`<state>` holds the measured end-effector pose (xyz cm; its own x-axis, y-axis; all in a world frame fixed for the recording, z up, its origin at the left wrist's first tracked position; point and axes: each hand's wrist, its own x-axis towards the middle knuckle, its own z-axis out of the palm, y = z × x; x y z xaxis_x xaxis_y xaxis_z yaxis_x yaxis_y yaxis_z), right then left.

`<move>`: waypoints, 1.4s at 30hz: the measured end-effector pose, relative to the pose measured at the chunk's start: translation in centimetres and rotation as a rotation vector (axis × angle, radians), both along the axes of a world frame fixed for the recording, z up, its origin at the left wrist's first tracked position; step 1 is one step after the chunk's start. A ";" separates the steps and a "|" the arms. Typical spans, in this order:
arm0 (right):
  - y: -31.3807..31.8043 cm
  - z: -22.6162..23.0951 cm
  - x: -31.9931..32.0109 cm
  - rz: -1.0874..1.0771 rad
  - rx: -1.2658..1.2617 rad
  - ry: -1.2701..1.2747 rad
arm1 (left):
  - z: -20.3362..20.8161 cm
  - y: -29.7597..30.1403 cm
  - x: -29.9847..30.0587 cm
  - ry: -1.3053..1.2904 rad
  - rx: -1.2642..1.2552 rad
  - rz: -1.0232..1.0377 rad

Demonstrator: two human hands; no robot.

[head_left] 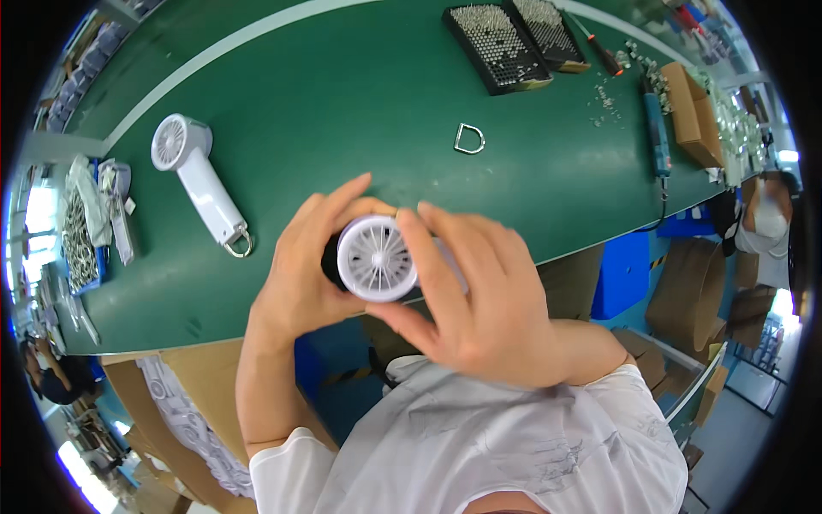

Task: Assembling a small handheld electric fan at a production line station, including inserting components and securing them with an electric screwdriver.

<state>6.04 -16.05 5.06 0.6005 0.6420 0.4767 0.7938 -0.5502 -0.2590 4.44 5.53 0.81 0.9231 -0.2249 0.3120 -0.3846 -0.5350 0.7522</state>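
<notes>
While fan (377, 259) handheld, trays (501, 88) w/ pcs (490, 31)

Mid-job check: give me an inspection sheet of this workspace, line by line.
Surface: green tabletop.
Job's things: white fan, held, grille facing the camera; second fan lying at left, metal ring at its end.
Clutter: D-shaped ring, black trays of small metal parts, screwdriver, blue corded tool, open cardboard box.
Grip: left hand and right hand both hold the white fan.
Cables: black cable at the blue tool's end.
Surroundings: blue bin, carton of white pieces, co-worker at right.
</notes>
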 end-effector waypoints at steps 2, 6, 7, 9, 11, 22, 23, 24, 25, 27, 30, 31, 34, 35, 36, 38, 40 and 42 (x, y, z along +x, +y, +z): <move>0.2 -0.3 0.1 0.015 0.037 0.003 | -1.0 -0.1 -0.1 0.009 -0.059 0.028; 1.2 -0.6 0.2 -0.027 0.008 0.043 | -0.1 -0.3 -0.6 0.016 0.017 0.089; 0.9 -0.5 0.5 -0.031 -0.005 0.101 | -0.7 -0.5 -0.5 0.058 0.008 0.095; 0.9 -0.1 0.0 -0.071 0.018 0.155 | -0.2 -0.8 -0.5 0.114 -0.004 0.112; 1.1 -0.3 -0.2 -0.070 0.029 0.173 | -0.3 -1.0 -0.6 0.073 0.003 0.129; 1.5 -0.5 0.1 -0.019 0.096 0.242 | 0.5 -1.3 -1.1 0.179 0.029 0.178; 1.5 -0.5 0.0 -0.019 0.093 0.241 | 0.3 -1.2 -1.2 0.167 0.040 0.174; 1.5 -0.5 0.0 -0.022 0.091 0.236 | 0.2 -1.2 -1.2 0.156 0.051 0.171; 1.5 -0.4 0.0 -0.024 0.088 0.231 | 0.1 -1.3 -1.3 0.154 0.049 0.171; 1.6 -0.3 0.3 -0.012 0.074 0.233 | 0.0 -1.6 -1.3 0.131 0.056 0.199; 1.5 -0.3 0.8 0.006 0.036 0.226 | -0.3 -1.1 -1.0 0.118 0.056 0.143; 1.5 -0.3 0.9 0.013 0.015 0.220 | -0.5 -1.0 -0.8 0.113 0.050 0.142; 1.8 0.0 0.7 -0.022 0.022 0.228 | -0.3 -0.7 -0.8 0.098 0.058 0.115; 2.0 0.0 0.6 -0.016 0.021 0.224 | -0.3 -0.6 -0.9 0.091 0.068 0.108; 2.2 0.0 0.5 -0.045 0.023 0.214 | -0.3 -0.6 -1.0 0.084 0.078 0.101; 2.2 0.0 0.6 -0.055 0.024 0.198 | -0.2 -0.8 -1.0 0.079 0.086 0.120; 2.2 0.1 0.7 -0.048 0.004 0.195 | -0.4 -0.4 -0.9 0.068 0.041 0.098; 1.4 0.6 1.3 0.051 -0.034 0.234 | 0.0 -0.2 -0.5 0.066 0.008 0.070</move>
<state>7.33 -14.69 5.70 0.6582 0.6876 0.3064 0.7415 -0.5221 -0.4213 3.95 5.34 0.78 0.9550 -0.1616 0.2488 -0.2962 -0.5648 0.7702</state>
